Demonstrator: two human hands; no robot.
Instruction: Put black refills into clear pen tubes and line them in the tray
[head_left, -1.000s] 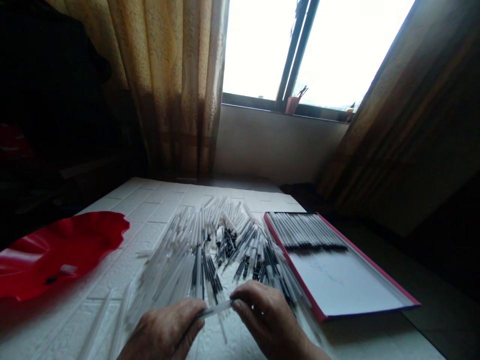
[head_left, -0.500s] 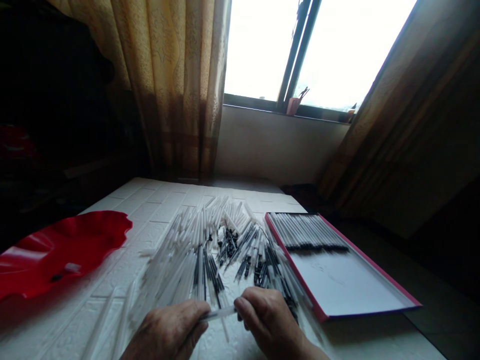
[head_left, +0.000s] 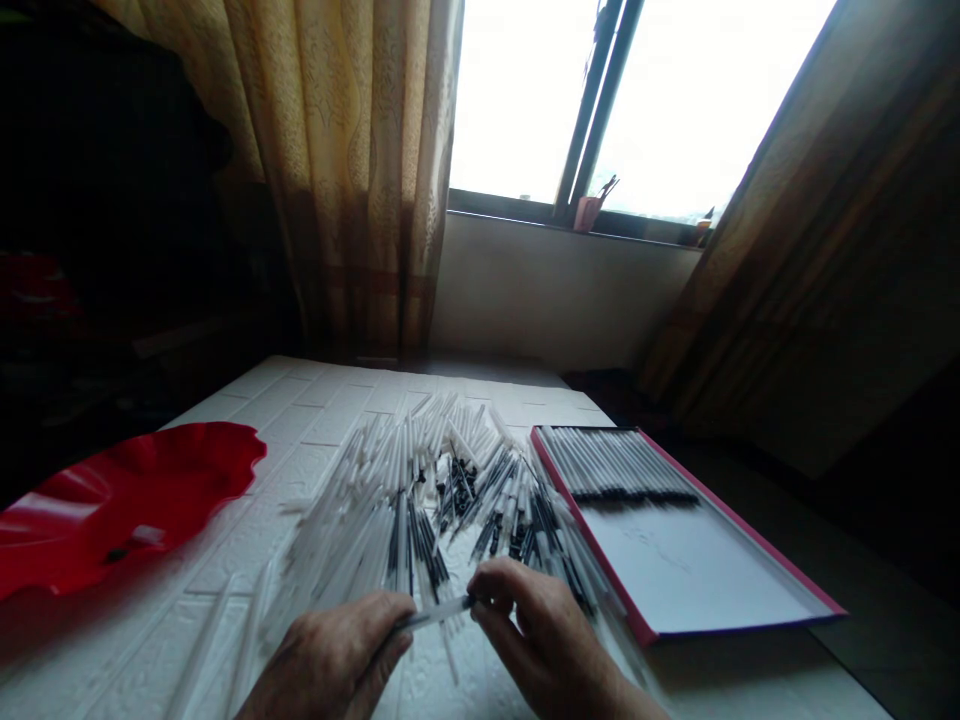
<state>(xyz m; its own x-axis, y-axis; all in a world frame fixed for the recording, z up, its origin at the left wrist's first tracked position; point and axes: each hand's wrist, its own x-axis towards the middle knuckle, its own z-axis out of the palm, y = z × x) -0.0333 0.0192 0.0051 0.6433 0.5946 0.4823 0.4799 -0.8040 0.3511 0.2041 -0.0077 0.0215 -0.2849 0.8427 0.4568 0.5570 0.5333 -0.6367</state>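
A translucent pen barrel spans the gap between my two hands above the table's near edge. My left hand is closed around its left end. The fingertips of my right hand pinch the other end, where a small dark tip shows. Just beyond lie loose clear pen barrels in a big heap on the left. Thin dark ink refills lie in front of my hands, and small black pen parts are piled in the middle. More dark-ended pen pieces lie to the right.
A shallow pink-edged box on the right holds a row of pens with black ends at its far side. A red wavy-rimmed tray sits at the left. Behind the white brick-patterned table are a curtain and a window.
The fingers of my right hand have lifted and spread slightly, baring the dark tip at the barrel's right end. My left hand keeps its hold with little movement.
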